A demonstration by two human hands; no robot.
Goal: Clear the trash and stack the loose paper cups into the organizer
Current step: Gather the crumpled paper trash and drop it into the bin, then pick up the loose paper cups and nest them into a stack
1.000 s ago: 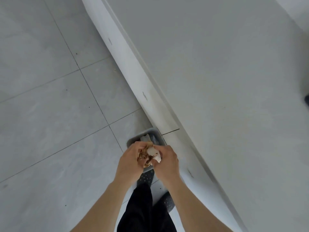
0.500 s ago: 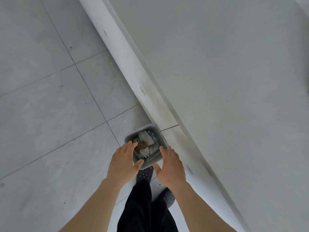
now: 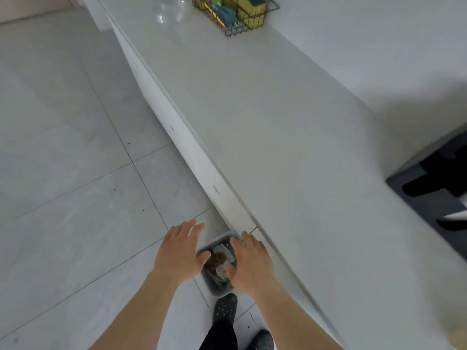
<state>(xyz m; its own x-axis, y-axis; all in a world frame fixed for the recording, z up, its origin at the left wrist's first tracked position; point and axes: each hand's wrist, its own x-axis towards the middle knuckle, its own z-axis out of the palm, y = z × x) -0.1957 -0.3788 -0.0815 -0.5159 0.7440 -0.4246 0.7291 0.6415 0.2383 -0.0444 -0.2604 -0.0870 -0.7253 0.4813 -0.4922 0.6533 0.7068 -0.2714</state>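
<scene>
A small grey trash bin (image 3: 219, 290) stands on the tiled floor beside the white counter's base. Inside it lies crumpled brown and white paper trash (image 3: 218, 260). My left hand (image 3: 180, 253) hovers above the bin's left side, palm down with fingers spread and empty. Over the bin's right side my right hand (image 3: 250, 263) is also open and holds nothing. No paper cups are in view.
The long white counter (image 3: 290, 152) runs diagonally up the frame. A black wire basket (image 3: 236, 15) with yellow and green packets stands at its far end, next to clear glassware (image 3: 171, 10). A dark mat (image 3: 434, 195) lies at the right edge. My dark shoes (image 3: 225, 308) stand just below the bin.
Both hands held crumpled paper over the bin, then let it drop in and spread open. The view has since tilted up, revealing more of the counter and the basket.
</scene>
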